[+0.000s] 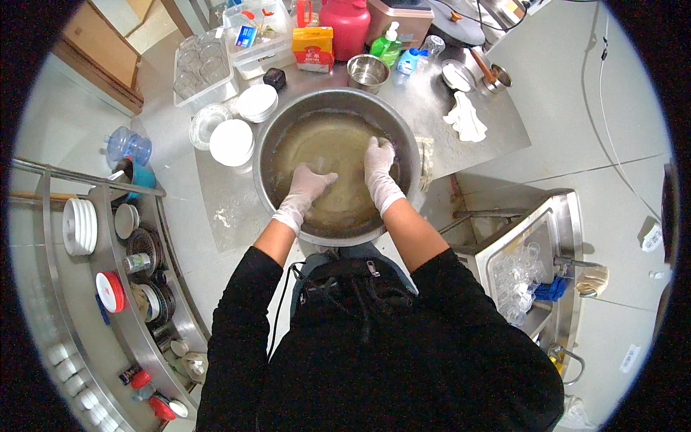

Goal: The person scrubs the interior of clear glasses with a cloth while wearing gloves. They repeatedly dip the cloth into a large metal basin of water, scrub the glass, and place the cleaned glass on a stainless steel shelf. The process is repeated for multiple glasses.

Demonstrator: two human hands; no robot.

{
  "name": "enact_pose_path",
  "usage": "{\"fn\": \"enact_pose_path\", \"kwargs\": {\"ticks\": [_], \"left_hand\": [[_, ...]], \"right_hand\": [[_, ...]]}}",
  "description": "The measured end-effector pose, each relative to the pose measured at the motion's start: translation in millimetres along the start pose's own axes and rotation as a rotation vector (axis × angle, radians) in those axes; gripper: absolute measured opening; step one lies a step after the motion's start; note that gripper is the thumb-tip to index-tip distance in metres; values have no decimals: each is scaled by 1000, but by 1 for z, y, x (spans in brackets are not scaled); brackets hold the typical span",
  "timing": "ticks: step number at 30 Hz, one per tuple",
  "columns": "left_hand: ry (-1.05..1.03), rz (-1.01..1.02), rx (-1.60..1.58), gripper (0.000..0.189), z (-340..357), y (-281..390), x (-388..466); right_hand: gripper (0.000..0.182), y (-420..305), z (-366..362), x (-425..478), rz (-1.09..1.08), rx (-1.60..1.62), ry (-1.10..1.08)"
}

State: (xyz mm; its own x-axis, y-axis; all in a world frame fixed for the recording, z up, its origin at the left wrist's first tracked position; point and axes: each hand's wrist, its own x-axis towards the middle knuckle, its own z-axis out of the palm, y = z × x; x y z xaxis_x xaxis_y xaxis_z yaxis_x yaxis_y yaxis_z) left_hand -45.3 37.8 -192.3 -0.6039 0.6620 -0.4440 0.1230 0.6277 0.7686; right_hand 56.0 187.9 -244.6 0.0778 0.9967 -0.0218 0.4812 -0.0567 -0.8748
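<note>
A wide grey metal basin (337, 240) holds cloudy, brownish water (334, 129). Over its left half, my left hand (309, 182), in a whitish glove, dips its fingers below the surface with the thumb pointing right. Something faint and pale shows in the water just above that hand, too unclear to name. My right hand (380, 159), gloved the same way, is at the basin's right side with its fingers bent. The murky water and the glove hide whether either hand holds anything.
White plates (232, 142) and a stack of white dishes (258, 101) stand left of the basin. Behind it are a steel pot (368, 73), a green pump bottle (386, 46) and a bin of glasses (202, 70). A steel sink (564, 227) with glassware is at right, a shelf rack (129, 286) at left.
</note>
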Motion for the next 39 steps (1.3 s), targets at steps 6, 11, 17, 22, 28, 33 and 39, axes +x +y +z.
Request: {"fn": "enact_pose_path", "kwargs": {"ticks": [6, 11, 17, 22, 28, 33, 39], "left_hand": [[116, 91, 370, 70, 2, 8, -1], [18, 176, 408, 69, -3, 10, -1], [-146, 402, 180, 75, -20, 9, 0], [-136, 520, -353, 46, -29, 9, 6], [-172, 165, -773, 32, -37, 27, 0], [-370, -64, -882, 36, -43, 31, 11], [-620, -204, -792, 45, -51, 24, 14]], "right_hand": [[36, -6, 4, -14, 249, 192, -292], [37, -53, -20, -38, 44, 19, -1092], [36, -64, -35, -38, 72, 67, -1341], [36, -86, -63, -44, 735, 782, -1352], [31, -101, -63, -88, 38, 630, -1160], [26, -93, -69, -80, -649, 24, -1103], [32, -85, -71, -53, -1567, -452, -798]]}}
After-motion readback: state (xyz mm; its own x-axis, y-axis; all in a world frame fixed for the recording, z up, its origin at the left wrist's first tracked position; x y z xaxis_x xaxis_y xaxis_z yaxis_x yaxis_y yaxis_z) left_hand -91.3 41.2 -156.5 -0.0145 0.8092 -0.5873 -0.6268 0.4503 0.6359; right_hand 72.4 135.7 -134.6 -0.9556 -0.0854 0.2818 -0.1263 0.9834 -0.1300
